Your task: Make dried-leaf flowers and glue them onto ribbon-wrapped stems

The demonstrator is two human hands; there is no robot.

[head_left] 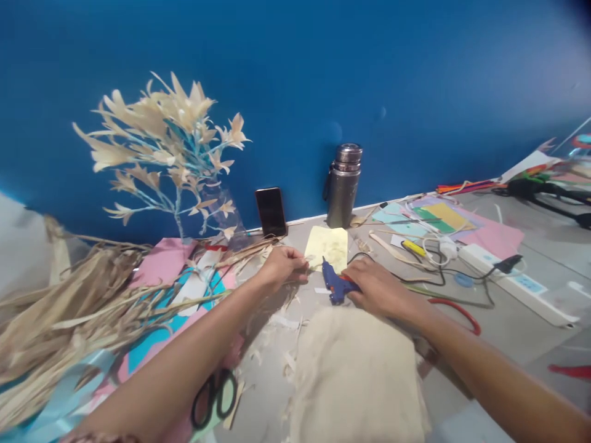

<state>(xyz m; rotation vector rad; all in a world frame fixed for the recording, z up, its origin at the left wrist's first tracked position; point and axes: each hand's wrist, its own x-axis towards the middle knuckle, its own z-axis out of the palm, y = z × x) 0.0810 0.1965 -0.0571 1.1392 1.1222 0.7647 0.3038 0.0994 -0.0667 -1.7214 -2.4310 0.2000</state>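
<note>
1. Glue gun lies on the bench just before a yellow sheet.
2. Right hand wraps its fingers around the gun's handle.
3. Left hand pinches a pale leaf strip touching the sheet's edge.
4. Scissors lie near the left forearm.

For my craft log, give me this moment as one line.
left hand: pinching a small pale piece beside yellow paper | right hand: gripping blue glue gun, nozzle at paper | nearby: scissors, flask
</note>
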